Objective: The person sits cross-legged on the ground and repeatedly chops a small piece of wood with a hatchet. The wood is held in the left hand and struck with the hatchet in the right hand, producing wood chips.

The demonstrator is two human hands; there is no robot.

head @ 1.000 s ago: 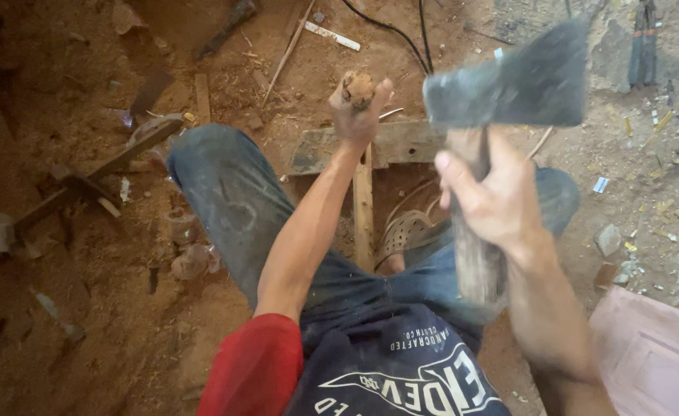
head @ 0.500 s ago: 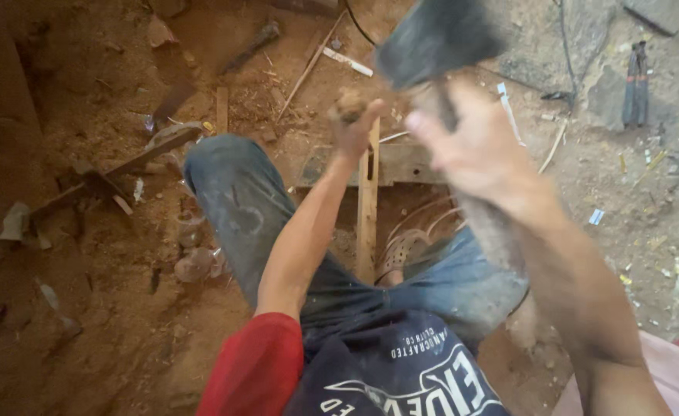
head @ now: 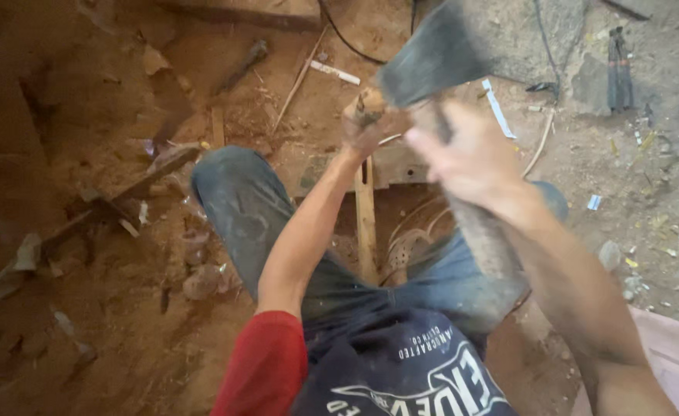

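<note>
Your right hand [head: 470,158], closed around the wooden handle, has swung the grey steel hatchet [head: 440,50] leftward and down since a second ago, its blurred head now just beside your left hand [head: 366,123], which grips the top of the pale upright wooden stake [head: 366,223]. The stake's long axis runs vertically between your knees, pointing into the red earth floor [head: 85,308].

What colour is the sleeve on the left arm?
Red sleeve, shown in the head view; the left hand grips a wooden stake.
</note>
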